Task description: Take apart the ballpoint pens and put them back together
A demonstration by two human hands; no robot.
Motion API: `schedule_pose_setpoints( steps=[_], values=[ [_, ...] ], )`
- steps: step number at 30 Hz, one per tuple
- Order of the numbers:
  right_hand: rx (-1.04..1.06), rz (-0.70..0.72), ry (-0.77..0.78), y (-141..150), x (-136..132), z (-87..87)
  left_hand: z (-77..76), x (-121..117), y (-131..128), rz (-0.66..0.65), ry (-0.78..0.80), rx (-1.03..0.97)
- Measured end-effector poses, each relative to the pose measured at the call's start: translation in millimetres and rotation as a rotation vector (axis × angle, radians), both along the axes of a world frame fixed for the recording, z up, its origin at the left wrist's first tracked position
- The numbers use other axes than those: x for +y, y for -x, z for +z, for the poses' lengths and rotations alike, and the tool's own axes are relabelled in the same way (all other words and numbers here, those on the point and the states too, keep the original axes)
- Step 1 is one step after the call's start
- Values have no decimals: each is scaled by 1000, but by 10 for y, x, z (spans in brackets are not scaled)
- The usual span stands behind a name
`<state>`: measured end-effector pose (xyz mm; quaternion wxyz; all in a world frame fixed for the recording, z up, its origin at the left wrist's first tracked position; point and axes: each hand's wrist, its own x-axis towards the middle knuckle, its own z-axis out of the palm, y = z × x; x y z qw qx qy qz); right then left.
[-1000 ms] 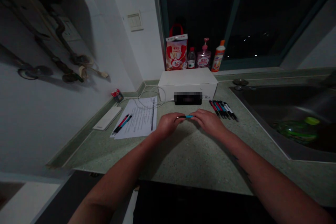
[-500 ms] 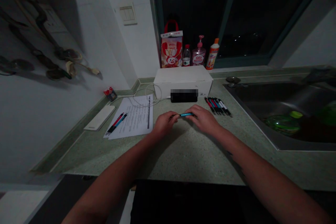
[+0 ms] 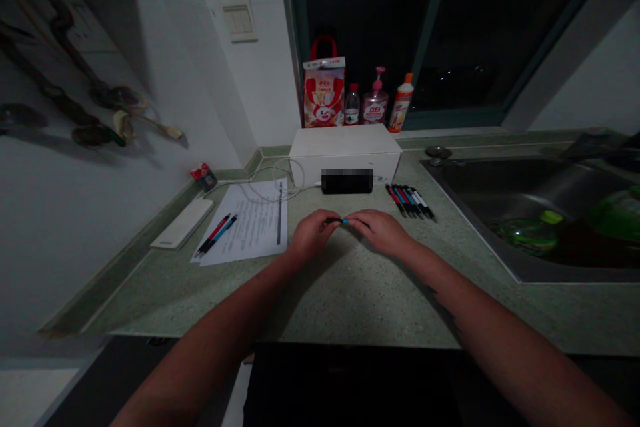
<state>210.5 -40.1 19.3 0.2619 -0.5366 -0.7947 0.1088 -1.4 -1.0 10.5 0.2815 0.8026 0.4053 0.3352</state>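
Observation:
Above the counter, in front of the phone, both my hands hold a blue and black pen [image 3: 345, 221]. The fingers of my left hand [image 3: 313, 233] pinch its black end. My right hand [image 3: 384, 232] is closed around the blue barrel and hides most of it. The two coloured parts meet between my fingertips; whether they are joined I cannot tell. To the right lies a row of several pens [image 3: 410, 201] in red, blue and white with black parts. A red pen [image 3: 215, 233] and a blue pen [image 3: 223, 234] rest on printed paper sheets [image 3: 255, 230] at the left.
A dark phone [image 3: 347, 183] with a white cable [image 3: 245, 181] leans against a white box [image 3: 345, 147]. Bottles and a red bag [image 3: 324, 93] stand behind it. A long white case [image 3: 183, 223] lies left of the paper. The sink [image 3: 470, 213] is at the right.
My right hand has closed further over the blue barrel, so less blue shows. More black now shows at my left fingertips, where a thin section was visible before. The view has shifted slightly.

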Motion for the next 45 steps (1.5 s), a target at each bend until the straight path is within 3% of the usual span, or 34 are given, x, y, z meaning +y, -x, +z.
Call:
schedule_pose_setpoints(
  steps=[6,12,21,26,31,34,39,42,45],
  values=[
    [4,24,-84,3,-7,-13,25,-22,-2,30,76,107],
    [-17,28,-38,17,-4,-33,51,-39,-7,35,57,89],
    [-5,17,-123,-9,9,-22,42,-32,-4,84,62,118],
    [-78,-129,-203,-118,60,-33,57,-13,9,201,44,14],
    [129,-264,-294,-266,112,-59,43,56,40,263,102,-194],
    [454,-364,-289,-286,157,-66,10,57,35,171,126,-212],
    [995,-383,-46,-247,210,-57,-40,-55,-24,-102,-61,121],
    [1036,-381,48,-245,222,-75,-65,-122,-48,-232,-115,243],
    [872,-364,42,-252,221,-96,-75,-154,-52,-256,-120,271]
  ],
)
